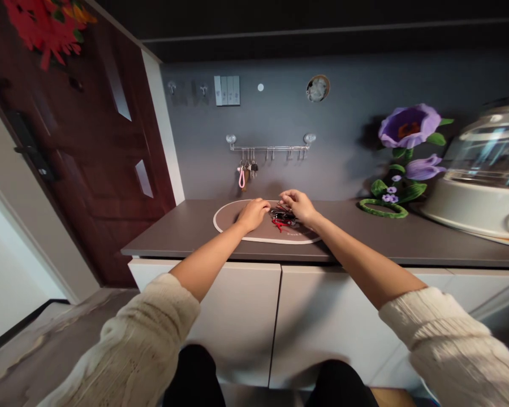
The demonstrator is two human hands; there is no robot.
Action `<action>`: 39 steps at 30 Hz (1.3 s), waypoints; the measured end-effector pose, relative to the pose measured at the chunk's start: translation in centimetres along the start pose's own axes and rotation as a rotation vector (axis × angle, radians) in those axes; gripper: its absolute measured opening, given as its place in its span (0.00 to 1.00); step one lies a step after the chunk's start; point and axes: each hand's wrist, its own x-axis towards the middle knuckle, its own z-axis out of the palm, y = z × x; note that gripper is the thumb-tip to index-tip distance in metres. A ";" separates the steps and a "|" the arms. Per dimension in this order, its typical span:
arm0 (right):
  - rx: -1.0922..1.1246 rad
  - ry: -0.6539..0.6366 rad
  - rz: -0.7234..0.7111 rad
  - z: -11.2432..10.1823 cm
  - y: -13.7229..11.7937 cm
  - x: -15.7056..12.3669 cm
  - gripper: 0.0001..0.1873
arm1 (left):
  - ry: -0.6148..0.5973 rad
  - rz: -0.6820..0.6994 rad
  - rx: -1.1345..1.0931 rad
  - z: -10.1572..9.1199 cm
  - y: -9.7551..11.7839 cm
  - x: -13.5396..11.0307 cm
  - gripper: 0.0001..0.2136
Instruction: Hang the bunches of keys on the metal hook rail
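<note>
Both my arms reach out to an oval brown mat (pixel 233 226) on the dark countertop (pixel 186 234). A bunch of dark keys with a red cord (pixel 281 221) lies on the mat between my hands. My left hand (pixel 253 213) rests curled on the mat just left of the bunch, fingers bent toward it. My right hand (pixel 297 204) is curled above the keys with its fingertips pinched on the top of the bunch.
A hook rail (pixel 270 148) on the grey wall holds keys with a pink strap (pixel 241 176). Purple knitted flowers (pixel 407 152) and a white appliance with a clear lid (pixel 483 175) stand to the right. A dark red door (pixel 80 141) is at the left; white cabinets (pixel 246 316) are below.
</note>
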 end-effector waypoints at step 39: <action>-0.654 -0.075 -0.210 -0.2 -0.4 -2.3 0.09 | -0.012 -0.160 -0.441 0.4 -0.3 0.5 0.02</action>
